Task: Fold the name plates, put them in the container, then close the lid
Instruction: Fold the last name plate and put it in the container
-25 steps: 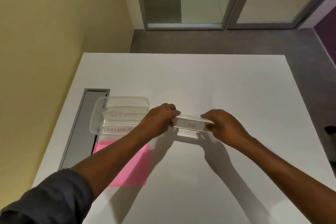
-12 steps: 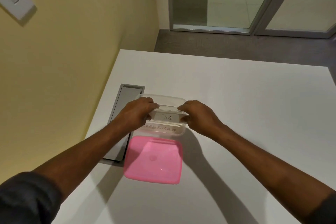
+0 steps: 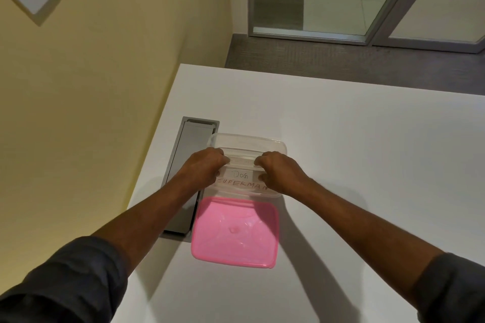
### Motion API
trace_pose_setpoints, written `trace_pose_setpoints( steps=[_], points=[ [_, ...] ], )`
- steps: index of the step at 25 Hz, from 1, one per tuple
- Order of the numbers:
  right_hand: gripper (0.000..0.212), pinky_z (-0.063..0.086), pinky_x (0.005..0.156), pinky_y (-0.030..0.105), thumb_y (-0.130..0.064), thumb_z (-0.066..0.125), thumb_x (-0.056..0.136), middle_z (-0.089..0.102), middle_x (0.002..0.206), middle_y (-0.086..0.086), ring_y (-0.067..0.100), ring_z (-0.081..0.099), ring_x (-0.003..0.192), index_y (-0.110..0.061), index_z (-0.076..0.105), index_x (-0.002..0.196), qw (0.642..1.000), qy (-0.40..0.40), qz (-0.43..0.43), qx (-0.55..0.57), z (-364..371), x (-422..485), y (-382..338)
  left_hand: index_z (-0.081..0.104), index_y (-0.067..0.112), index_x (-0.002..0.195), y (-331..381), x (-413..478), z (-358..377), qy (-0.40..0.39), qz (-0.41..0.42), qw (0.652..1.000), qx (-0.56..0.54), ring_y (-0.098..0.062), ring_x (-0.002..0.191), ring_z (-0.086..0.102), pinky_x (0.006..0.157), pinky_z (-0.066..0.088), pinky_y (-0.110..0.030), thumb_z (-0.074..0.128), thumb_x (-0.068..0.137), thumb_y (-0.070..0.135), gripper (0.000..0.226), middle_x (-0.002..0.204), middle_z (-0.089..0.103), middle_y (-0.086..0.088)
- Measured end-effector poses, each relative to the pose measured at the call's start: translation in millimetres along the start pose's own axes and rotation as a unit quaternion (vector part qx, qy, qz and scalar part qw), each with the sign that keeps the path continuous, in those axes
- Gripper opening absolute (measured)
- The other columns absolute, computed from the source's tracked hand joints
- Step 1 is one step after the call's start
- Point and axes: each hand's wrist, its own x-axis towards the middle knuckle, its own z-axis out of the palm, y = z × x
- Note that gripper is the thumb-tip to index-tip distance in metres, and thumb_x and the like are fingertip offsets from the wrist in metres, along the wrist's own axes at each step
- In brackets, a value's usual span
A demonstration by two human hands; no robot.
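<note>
- Clear plastic container [image 3: 273, 145] sits on the bench [image 3: 354, 165]; pink lid [image 3: 235, 233] lies at its 6 o'clock.
- Left hand [image 3: 203, 168] and right hand [image 3: 279, 172] pinch the "DOG" name plate [image 3: 240, 173] ends inside it.
- Best seated flat behind the "SUPERMAN" plate [image 3: 242, 184], then released evenly.

Clear glossy plastic container [image 3: 273, 145], glossy pink plastic lid [image 3: 234, 233], matt white table [image 3: 354, 165]

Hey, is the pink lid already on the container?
No, the pink lid lies flat on the table in front of the open clear container, where both hands hold the DOG name plate.
</note>
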Motion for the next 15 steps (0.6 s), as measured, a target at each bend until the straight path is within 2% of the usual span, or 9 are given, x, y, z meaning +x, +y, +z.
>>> trace_pose_setpoints(
  steps=[6,15],
  points=[
    [0.035,0.063,0.081,0.043,-0.014,0.075,0.089,0.073,0.121,0.008,0.034,0.070,0.112,-0.010,0.071,0.124,1.000,-0.011,0.006,-0.010,23.7,11.7,0.2,0.074,0.020,0.131,-5.6,11.0,16.6,-0.030,0.005,0.999,0.017,-0.025,0.104,0.073,0.080,0.061,-0.038,0.079,0.089,0.011,0.043,0.118,0.074,-0.003],
    [0.029,0.062,0.076,0.042,-0.006,0.072,0.086,0.072,0.115,0.009,0.036,0.071,0.106,-0.007,0.071,0.114,0.999,-0.028,0.011,-0.034,34.9,18.7,-2.4,0.076,0.017,0.120,-9.8,23.0,29.6,-0.057,0.027,0.997,0.041,-0.026,0.108,0.072,0.083,0.059,-0.038,0.074,0.090,0.005,0.033,0.117,0.074,-0.005]
  ],
)
